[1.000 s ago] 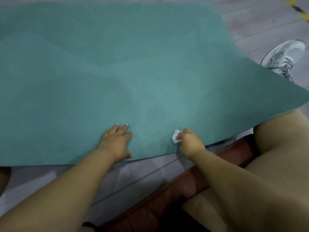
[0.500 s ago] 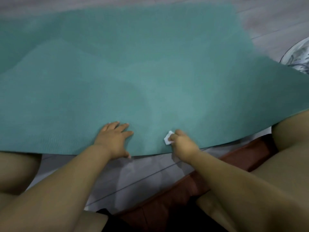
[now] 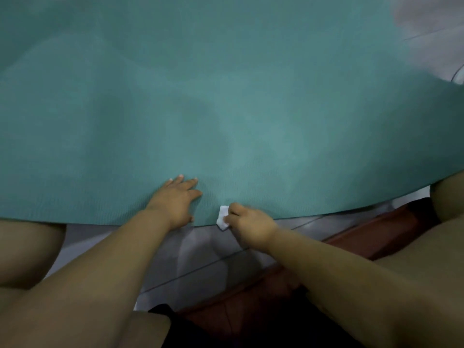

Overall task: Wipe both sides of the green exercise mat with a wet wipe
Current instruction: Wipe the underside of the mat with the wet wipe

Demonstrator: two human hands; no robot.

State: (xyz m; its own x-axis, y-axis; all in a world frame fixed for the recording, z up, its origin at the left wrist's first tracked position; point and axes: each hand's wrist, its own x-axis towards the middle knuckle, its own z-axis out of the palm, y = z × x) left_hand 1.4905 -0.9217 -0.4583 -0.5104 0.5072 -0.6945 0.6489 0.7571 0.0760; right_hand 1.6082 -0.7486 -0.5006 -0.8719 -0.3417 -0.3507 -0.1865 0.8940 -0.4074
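The wide green foam exercise mat spreads over the grey tiled floor, its near edge across the person's knees. The left hand lies flat on the mat just inside that edge, fingers straight and slightly apart. Just beside it, the right hand curls its fingers around a small folded white wet wipe, which sits at the mat's near edge.

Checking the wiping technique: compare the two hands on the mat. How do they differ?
The left hand lies flat on the mat with fingers straight; the right hand is curled, pinching the wipe. The left holds nothing; the right holds the wipe at the mat's near edge. Both sit by that edge.
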